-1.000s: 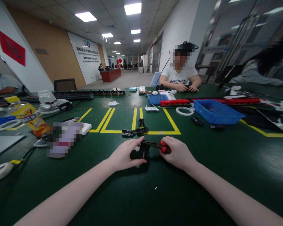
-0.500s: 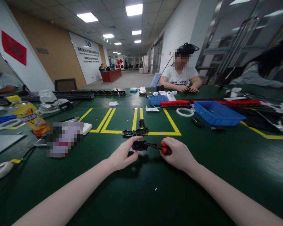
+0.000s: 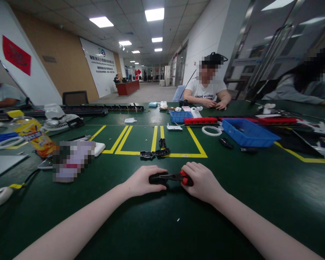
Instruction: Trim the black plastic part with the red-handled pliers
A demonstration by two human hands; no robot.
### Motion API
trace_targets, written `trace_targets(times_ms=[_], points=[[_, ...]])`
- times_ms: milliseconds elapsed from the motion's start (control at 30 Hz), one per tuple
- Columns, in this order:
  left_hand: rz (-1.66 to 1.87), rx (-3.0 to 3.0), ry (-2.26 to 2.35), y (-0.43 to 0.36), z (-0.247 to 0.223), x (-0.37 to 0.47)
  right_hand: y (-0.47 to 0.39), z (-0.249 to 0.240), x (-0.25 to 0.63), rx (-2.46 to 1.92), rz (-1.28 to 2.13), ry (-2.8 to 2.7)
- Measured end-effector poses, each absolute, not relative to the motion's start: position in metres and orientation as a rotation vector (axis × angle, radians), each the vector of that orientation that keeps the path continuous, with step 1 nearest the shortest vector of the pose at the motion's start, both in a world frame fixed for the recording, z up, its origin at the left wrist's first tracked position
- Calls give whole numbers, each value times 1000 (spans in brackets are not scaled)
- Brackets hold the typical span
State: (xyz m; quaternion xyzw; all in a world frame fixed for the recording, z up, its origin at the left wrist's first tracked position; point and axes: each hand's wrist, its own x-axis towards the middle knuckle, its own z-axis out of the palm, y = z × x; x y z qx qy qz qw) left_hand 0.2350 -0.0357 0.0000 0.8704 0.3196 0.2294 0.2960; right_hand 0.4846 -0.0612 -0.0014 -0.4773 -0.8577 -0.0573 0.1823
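Observation:
My left hand grips a small black plastic part between thumb and fingers, low over the green table. What kind of part it is I cannot make out. My right hand is wrapped round the red and black handles of long-nosed pliers. The pliers point left, and their tips reach the black part; whether the jaws are clamped on it is too small to tell. Just beyond my hands, several black plastic pieces lie by the yellow tape.
On the left are a drink bottle, a blurred-out phone-like object and a white tape dispenser. A blue bin and a white ring stand at the right. Across the table sits a person. A white scrap lies near me.
Both hands have come down and slightly nearer to me, with the black part and the pliers. The black part now lies deeper between my left fingers.

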Motion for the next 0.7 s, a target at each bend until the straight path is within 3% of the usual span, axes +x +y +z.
trace_targets(times_ms=[700], points=[[475, 2473, 860, -34, -3, 234, -60, -1, 486, -1288, -296, -2474]])
